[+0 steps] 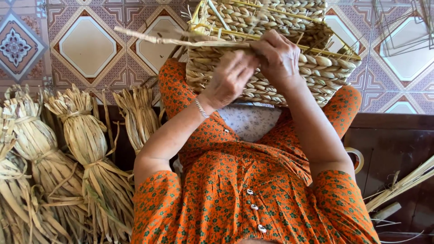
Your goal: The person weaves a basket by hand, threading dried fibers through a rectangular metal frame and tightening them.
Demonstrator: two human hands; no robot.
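A half-woven basket [289, 27] of twisted pale straw on a yellow wire frame rests on my knees, tilted toward me. My left hand [229, 79] pinches a long flat straw strand [149, 39] at the basket's near rim; the strand runs off to the upper left. My right hand [279, 56] presses on the same rim beside it, fingers curled over the strand and the weave. A thin bracelet sits on my left wrist. I wear an orange flowered dress [235, 180].
Several tied bundles of dried straw [86, 140] stand at my left. Patterned floor tiles [86, 45] lie ahead. A dark wooden bench [393, 144] holds a tape roll [357, 158] and loose stalks [402, 185] at my right. Bare wire frames [402, 22] sit top right.
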